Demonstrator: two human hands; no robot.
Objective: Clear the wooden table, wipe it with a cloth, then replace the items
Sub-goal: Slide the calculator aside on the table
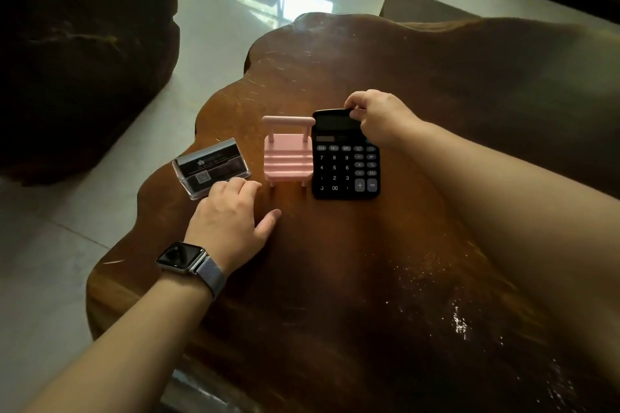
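Three items stand in a row on the dark wooden table. A black calculator lies flat on the right; my right hand pinches its top right corner. To the calculator's left stands a small pink chair-shaped stand. A clear card holder with dark cards sits at the table's left edge. My left hand, a watch on its wrist, hovers just in front of the card holder with relaxed fingers and holds nothing. No cloth is in view.
The table has an irregular wavy edge, with pale tiled floor to its left and beyond it. A large dark wooden seat stands at the far left. White specks and glare mark the table's near right part.
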